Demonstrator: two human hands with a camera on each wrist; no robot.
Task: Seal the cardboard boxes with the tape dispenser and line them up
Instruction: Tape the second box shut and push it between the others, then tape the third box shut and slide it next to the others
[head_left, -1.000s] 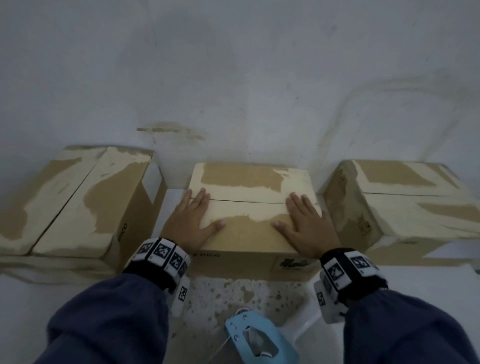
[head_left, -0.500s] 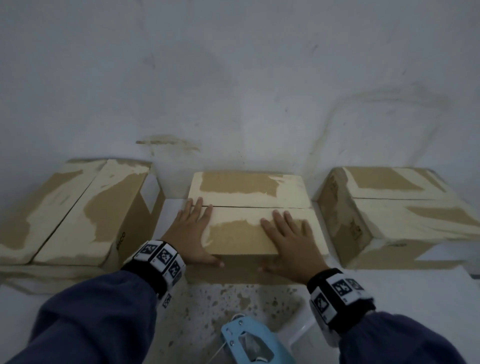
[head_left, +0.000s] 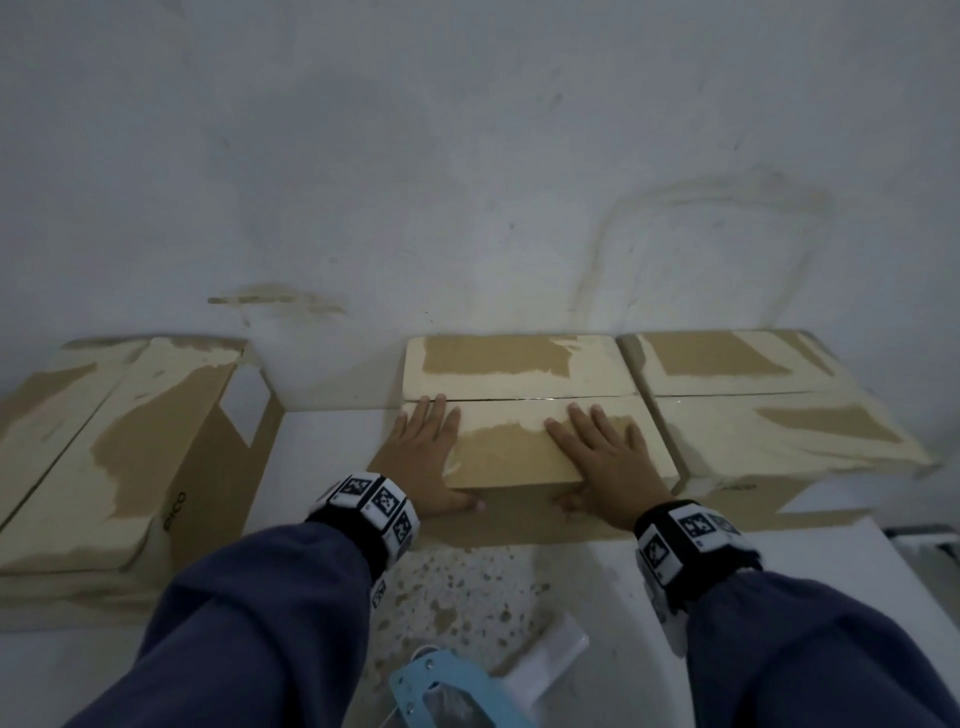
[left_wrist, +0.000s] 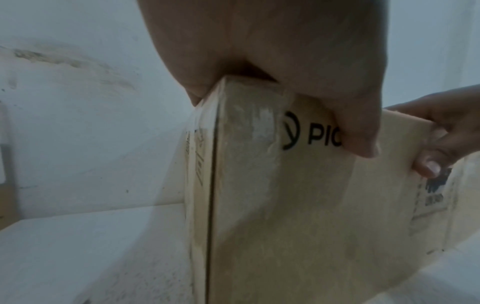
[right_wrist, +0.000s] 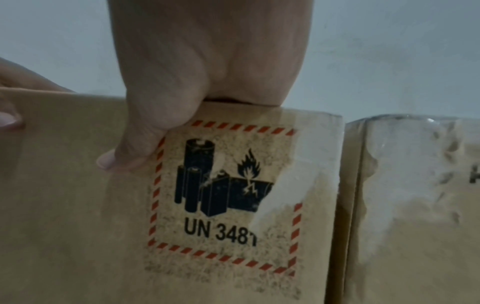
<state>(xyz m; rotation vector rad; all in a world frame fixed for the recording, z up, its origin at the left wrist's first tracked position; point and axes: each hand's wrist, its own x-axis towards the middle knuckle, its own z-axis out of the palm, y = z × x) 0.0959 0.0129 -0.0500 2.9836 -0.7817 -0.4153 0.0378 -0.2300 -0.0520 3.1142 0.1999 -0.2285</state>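
Three taped cardboard boxes stand in a row against the wall. My left hand (head_left: 423, 457) lies flat on the middle box (head_left: 519, 374) at its left end, fingers straight on top, thumb down the front face (left_wrist: 361, 133). My right hand (head_left: 608, 462) lies flat on the same box's right half, thumb (right_wrist: 130, 152) on the front beside the battery label (right_wrist: 223, 197). The middle box touches the right box (head_left: 769, 405). The left box (head_left: 130, 441) stands apart, angled. The blue tape dispenser (head_left: 457, 691) lies near me, untouched.
A stained white wall (head_left: 467, 182) rises right behind the boxes. The white tabletop (head_left: 332, 447) shows as a gap between the left and middle boxes. A speckled worn patch (head_left: 467, 587) lies in front of the middle box.
The middle box has slid right until it meets the right box. Both hands went with it, and their thumbs now hang over its front edge.
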